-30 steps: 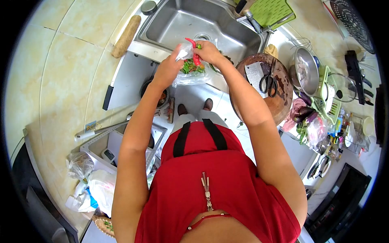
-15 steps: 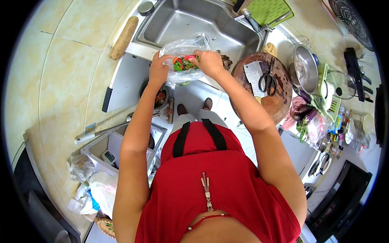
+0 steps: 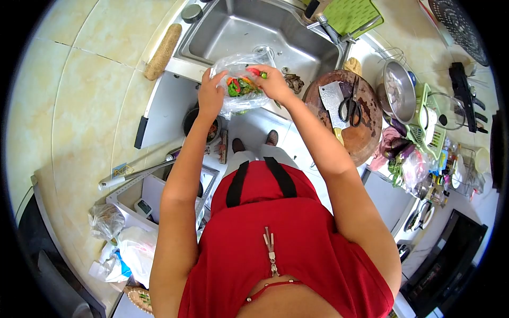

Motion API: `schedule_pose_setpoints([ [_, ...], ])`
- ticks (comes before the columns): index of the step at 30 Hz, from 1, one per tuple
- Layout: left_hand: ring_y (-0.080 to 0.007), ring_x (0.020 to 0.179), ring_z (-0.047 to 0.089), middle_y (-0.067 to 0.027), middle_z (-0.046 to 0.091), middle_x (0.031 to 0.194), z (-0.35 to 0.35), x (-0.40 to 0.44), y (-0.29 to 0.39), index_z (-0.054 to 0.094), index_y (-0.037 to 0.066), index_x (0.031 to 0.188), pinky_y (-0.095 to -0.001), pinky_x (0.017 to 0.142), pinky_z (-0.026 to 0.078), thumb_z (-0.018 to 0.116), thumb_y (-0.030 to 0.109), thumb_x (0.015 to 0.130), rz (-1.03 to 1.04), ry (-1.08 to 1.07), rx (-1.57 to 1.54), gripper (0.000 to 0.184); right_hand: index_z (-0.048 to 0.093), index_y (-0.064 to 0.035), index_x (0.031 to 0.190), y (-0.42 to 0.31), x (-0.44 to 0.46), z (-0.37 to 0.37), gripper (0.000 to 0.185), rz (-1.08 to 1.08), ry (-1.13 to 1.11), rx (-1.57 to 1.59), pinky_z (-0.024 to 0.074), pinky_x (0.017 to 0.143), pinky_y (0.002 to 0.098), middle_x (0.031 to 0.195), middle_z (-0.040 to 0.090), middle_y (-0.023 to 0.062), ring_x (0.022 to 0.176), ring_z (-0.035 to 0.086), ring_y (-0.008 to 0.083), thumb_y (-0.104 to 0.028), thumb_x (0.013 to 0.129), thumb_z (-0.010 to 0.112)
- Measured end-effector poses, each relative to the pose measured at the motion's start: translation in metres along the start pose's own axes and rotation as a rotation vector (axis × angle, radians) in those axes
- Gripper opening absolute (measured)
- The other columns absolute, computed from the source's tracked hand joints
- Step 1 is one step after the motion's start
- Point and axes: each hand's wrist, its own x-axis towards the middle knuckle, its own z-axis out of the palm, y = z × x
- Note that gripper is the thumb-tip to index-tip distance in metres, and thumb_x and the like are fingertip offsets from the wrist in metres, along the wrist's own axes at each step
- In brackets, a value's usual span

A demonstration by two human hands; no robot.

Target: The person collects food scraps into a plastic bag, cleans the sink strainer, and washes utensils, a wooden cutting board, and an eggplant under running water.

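A clear plastic bag (image 3: 233,63) lies open at the front edge of the steel sink (image 3: 212,40), with red and green peppers (image 3: 241,86) inside it. My left hand (image 3: 211,93) grips the left side of the bag, thumb and fingers closed on the plastic. At the bag's right side, my right hand (image 3: 270,82) is closed on a red pepper (image 3: 253,71) with a green stem end, held just above the others. Dark, wilted scraps (image 3: 294,82) sit on the sink edge beside my right hand.
Right of the sink, a round chopping board (image 3: 366,132) carries a cleaver (image 3: 333,103) and black scissors (image 3: 350,110). Beyond it stand a metal bowl (image 3: 397,90) and eggplants (image 3: 397,147). A long brown loofah-like piece (image 3: 163,52) lies on the left ledge. A bin (image 3: 212,132) is below.
My right hand has lifted a red pepper up from the pile in the bag and moved slightly right. The bag's mouth is spread wider, showing more peppers.
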Motion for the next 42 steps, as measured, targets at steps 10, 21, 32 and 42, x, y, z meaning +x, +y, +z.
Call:
schedule_pose_setpoints([
  [10, -0.0408, 0.122, 0.043, -0.0243, 0.035, 0.139, 0.001, -0.004, -0.009, 0.061, 0.017, 0.114, -0.0406, 0.098, 0.040, 0.054, 0.000, 0.077, -0.029, -0.086, 0.014, 0.041, 0.055, -0.0061, 0.120, -0.006, -0.011, -0.036, 0.034, 0.334, -0.102, 0.441, 0.0465, 0.049, 0.0226, 0.085, 0.064, 0.0053, 0.058, 0.053, 0.0092, -0.003, 0.087, 0.057],
  [21, -0.0402, 0.126, 0.039, -0.0257, 0.036, 0.138, 0.003, 0.007, -0.007, 0.056, 0.017, 0.122, -0.0406, 0.103, 0.035, 0.057, 0.002, 0.078, -0.093, -0.142, 0.042, 0.047, 0.056, -0.0022, 0.110, 0.005, -0.014, -0.112, 0.023, 0.321, 0.305, 0.773, 0.0454, 0.053, 0.0238, 0.072, 0.055, 0.0036, 0.058, 0.051, 0.0110, -0.005, 0.088, 0.059],
  [32, -0.0424, 0.123, 0.040, -0.0264, 0.039, 0.134, 0.019, 0.028, -0.040, 0.050, 0.011, 0.128, -0.0418, 0.103, 0.035, 0.052, -0.002, 0.076, -0.109, -0.075, 0.036, 0.054, 0.065, -0.0074, 0.105, 0.133, 0.016, -0.244, 0.019, 0.356, 0.639, -0.205, 0.0454, 0.052, 0.0247, 0.068, 0.059, 0.0030, 0.053, 0.054, 0.0109, -0.009, 0.086, 0.060],
  [42, -0.0389, 0.116, 0.047, -0.0224, 0.050, 0.121, 0.017, 0.059, -0.026, 0.050, 0.003, 0.126, -0.0405, 0.099, 0.037, 0.052, -0.006, 0.074, -0.093, 0.076, 0.064, 0.053, 0.052, -0.0162, 0.122, 0.184, 0.042, -0.319, 0.040, 0.704, 0.406, -0.957, 0.0482, 0.086, 0.0433, 0.114, 0.056, 0.0155, 0.106, 0.057, 0.0319, -0.028, 0.085, 0.060],
])
